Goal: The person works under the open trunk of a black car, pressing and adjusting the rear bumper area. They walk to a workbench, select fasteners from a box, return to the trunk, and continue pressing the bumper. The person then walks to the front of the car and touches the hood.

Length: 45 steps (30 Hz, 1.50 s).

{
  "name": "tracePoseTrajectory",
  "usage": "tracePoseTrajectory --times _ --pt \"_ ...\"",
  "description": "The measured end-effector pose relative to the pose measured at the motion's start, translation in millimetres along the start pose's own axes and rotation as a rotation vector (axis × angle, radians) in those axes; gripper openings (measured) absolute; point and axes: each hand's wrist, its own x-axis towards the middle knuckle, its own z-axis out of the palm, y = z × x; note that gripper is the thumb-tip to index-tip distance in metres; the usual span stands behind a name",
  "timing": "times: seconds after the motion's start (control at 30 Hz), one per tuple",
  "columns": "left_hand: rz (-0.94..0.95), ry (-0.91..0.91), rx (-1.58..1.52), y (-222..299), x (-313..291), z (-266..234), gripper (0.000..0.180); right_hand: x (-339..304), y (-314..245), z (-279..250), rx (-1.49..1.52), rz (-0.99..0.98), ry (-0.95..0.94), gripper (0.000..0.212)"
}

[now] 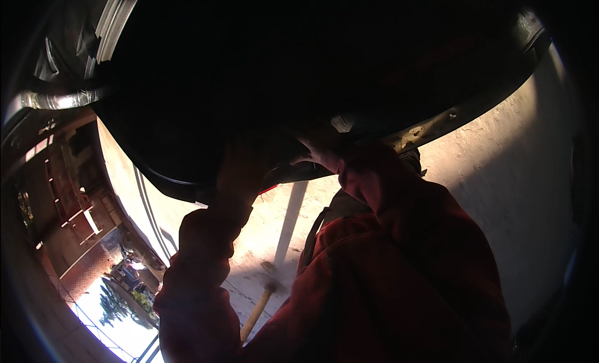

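A large dark curved panel, which looks like part of a vehicle, spans the upper half, mostly lost in deep shadow. Both my arms, in red sleeves, reach up to its near edge. My left hand is at the left part of that edge; its fingers disappear into the dark. To the right, my right hand is against the panel, thumb and fingers apart, with nothing visible between them. The fingertips fade into shadow. Just above it shows a small pale patch on the panel.
A tool with a wooden handle, apparently a hammer, is on the sunlit floor below my left arm. Along the panel's right underside runs a light metal strip. Shiny vehicle trim is at far left, with reddish-brown metal structures beyond.
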Motion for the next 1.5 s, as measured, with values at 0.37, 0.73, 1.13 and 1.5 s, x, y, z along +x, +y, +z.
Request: tracePoseTrajectory --times 0.37,0.73,1.13,1.5 --pt "-0.249 -0.105 -0.551 47 43 54 0.069 -19 25 -39 -0.333 0.151 -0.282 0.102" --pt "-0.202 -0.373 -0.152 65 66 52 0.093 -9 10 -44 -0.515 0.228 -0.308 0.11" --pt "-0.144 0.228 0.164 -52 -18 -55 0.035 -25 101 22 0.233 0.485 -0.362 0.129" --pt "-0.14 0.347 0.151 -66 -11 -38 0.034 18 46 -75 -0.357 0.134 -0.448 0.122"
